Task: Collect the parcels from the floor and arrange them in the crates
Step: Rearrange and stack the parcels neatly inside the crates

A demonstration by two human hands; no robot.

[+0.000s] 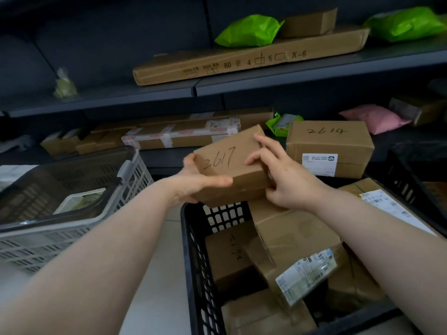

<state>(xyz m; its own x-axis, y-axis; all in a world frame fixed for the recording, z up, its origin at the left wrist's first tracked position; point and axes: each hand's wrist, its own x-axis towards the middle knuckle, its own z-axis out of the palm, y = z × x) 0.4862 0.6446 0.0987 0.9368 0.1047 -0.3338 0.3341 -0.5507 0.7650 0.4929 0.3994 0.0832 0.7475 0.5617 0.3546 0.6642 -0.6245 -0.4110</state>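
Now, a box [225, 170] held above the crate [191, 250].
Left grip [200, 182] and right grip [285, 180] clasp its ends; plain brown cardboard, tilted, "2617" handwritten on top, over the crate's far rim.

Held box [238, 147] reads "2617"; shelf box [329, 141] "2614"; long carton [242, 62] "80", "4", "5", "X-6"

Matt brown cardboard parcel [232, 165], perforated black plastic crate [193, 250], dark metal shelves [314, 73].
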